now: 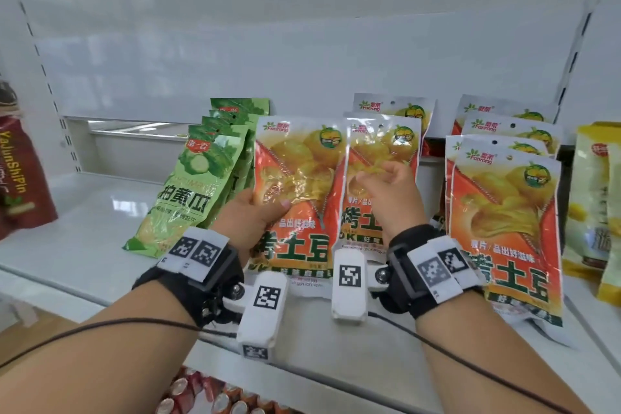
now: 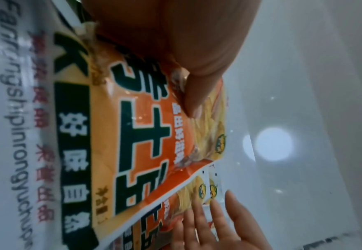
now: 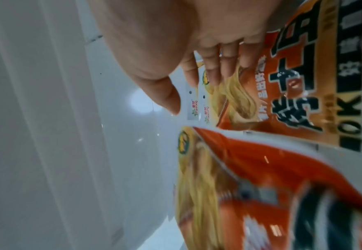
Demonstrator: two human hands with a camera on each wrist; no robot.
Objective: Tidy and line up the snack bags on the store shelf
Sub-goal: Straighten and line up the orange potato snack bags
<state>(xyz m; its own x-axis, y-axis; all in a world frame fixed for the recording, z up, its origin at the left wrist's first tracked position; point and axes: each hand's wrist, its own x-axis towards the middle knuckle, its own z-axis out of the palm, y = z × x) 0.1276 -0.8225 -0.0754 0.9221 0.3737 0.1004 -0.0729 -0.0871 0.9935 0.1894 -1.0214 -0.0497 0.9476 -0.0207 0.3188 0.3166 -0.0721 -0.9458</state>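
A person's left hand [image 1: 255,212] grips an orange potato-chip bag [image 1: 299,191] upright on the white shelf [image 1: 84,228], thumb pressed on its front, seemingly to square it with its row; the right hand [image 1: 389,198], fingers relaxed and empty, hovers before the neighbouring orange bag [image 1: 379,158]; both read "Fanrong"; left of the thumb lean green cucumber bags [image 1: 198,178].

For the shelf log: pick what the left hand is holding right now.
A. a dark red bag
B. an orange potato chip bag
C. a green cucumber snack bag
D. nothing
B: in the head view the left hand grips the left edge of an orange potato chip bag, thumb on its front; the green cucumber bags stand untouched beside it.
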